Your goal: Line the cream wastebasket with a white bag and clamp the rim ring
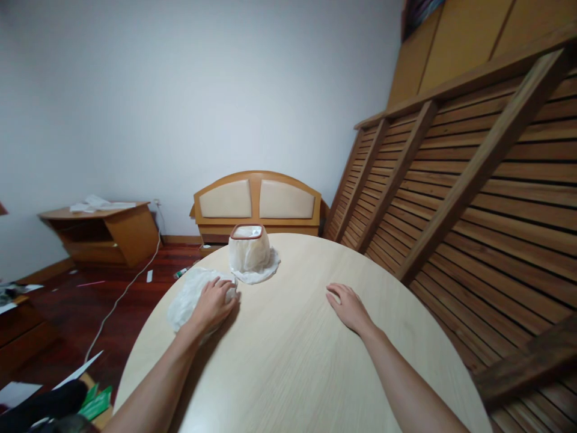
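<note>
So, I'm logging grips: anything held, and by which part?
Left hand lies on the white plastic at its right side; whether gripping, unclear. Right hand holds nothing.

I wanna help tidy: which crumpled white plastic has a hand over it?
The nearer plastic, under the left hand; the other plastic, around the brown-rimmed container, has no hand over it.

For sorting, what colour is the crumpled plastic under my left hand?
The crumpled plastic is white; it shows best in the head view.

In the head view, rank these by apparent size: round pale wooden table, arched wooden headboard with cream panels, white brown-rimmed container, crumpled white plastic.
1. Table
2. Headboard
3. Container and plastic look alike; the left hand partly covers the plastic.
</note>
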Demonstrator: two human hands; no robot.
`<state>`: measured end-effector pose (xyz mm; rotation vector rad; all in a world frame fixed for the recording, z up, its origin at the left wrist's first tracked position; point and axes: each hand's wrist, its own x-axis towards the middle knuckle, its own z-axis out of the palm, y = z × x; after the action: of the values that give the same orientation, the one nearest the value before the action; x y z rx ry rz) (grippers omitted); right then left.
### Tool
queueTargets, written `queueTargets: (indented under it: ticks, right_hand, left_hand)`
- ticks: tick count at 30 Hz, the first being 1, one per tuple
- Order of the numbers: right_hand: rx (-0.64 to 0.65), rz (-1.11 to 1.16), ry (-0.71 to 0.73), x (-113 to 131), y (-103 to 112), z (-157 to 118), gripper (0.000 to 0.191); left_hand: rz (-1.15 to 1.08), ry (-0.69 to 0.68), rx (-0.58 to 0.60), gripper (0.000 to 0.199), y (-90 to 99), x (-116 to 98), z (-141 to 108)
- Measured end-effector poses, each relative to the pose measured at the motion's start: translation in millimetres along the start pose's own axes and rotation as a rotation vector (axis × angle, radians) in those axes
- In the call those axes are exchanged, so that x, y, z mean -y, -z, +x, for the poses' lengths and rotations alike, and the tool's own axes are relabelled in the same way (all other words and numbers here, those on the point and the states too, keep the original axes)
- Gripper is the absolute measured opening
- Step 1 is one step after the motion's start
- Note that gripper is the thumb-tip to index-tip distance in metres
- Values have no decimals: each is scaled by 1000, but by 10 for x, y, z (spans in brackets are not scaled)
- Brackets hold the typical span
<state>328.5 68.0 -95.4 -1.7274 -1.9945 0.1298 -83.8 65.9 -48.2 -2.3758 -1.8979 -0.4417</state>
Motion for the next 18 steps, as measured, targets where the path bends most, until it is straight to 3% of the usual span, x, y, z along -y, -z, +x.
queueTargets:
  ticks: [5, 8, 10, 12, 18]
  right_hand:
    - [55, -44, -32, 77, -28, 4, 51]
    - [75, -73, -68, 185, -79, 59, 48]
    - [57, -93, -103, 267, -123, 107, 46]
    - [34, -105, -114, 325, -151, 151, 46]
    - [102, -32, 50, 286, -119, 241, 43]
  left_hand:
    - [-86, -197, -145, 38, -157, -537, -21]
    - [-203, -435, 11, 43, -365, -971, 7]
    - [-248, -466, 147, 49, -494, -1183, 95]
    - [-273, -463, 199, 53, -582, -1295, 236]
    - [-292, -418, 131, 43, -659, -1283, 519]
